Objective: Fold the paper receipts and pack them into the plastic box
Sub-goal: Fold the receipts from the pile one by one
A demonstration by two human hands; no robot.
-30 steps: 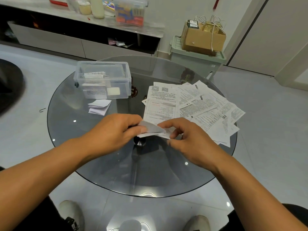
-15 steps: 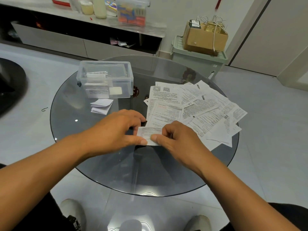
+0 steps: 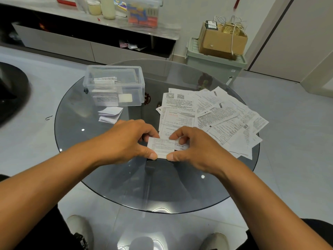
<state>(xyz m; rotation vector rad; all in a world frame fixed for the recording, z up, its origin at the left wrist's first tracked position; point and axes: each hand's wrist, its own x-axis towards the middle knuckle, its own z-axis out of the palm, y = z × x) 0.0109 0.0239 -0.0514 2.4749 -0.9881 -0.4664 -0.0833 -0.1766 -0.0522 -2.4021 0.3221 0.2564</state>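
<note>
A small folded receipt point(image 3: 162, 147) is held just above the round glass table point(image 3: 111, 177), near its middle. My left hand point(image 3: 126, 141) pinches its left edge between thumb and curled fingers. My right hand point(image 3: 194, 148) pinches its right edge the same way. A spread pile of unfolded receipts point(image 3: 216, 118) lies on the table to the right. The clear plastic box point(image 3: 133, 91) stands at the back left with several folded receipts inside. Two or three folded receipts point(image 3: 110, 114) lie on the glass in front of the box.
The table rim curves close to my knees and shoes below. A low cabinet with jars and a container runs along the back wall. A green bin with a cardboard box point(image 3: 221, 40) on it stands behind the table at the right.
The loose, half-bent receipt has been folded flat into a small rectangle. Both hands have drawn closer together and now pinch its two sides.
</note>
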